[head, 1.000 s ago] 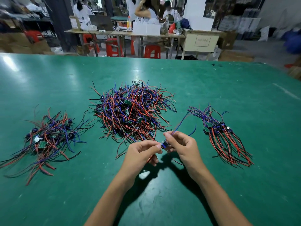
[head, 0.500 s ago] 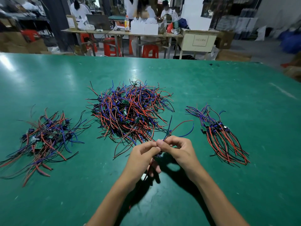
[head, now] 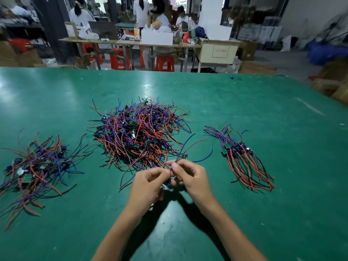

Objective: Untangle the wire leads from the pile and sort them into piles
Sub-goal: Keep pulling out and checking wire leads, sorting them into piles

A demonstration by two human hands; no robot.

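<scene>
A big tangled pile (head: pixel 140 132) of red, blue and black wire leads with small green boards lies at the middle of the green table. A looser heap (head: pixel 35 166) lies at the left. A neat aligned bundle (head: pixel 243 159) lies at the right. In front of the big pile my left hand (head: pixel 148 183) and my right hand (head: pixel 190 176) meet, both pinching one wire lead (head: pixel 188 146). Its blue and red wires stick up and to the right from my fingers. Its small connector end is mostly hidden between my hands.
The green table (head: pixel 263 110) runs wide on all sides of the piles. Beyond its far edge stand work tables (head: pixel 131 42), red stools (head: pixel 120 59) and cardboard boxes (head: pixel 329 85), with people at the far tables.
My hands have drawn closer together and worked the lead. Its blue and red wires swung from pointing toward the right bundle to fanning upward above my fingers. The piles have not moved.
</scene>
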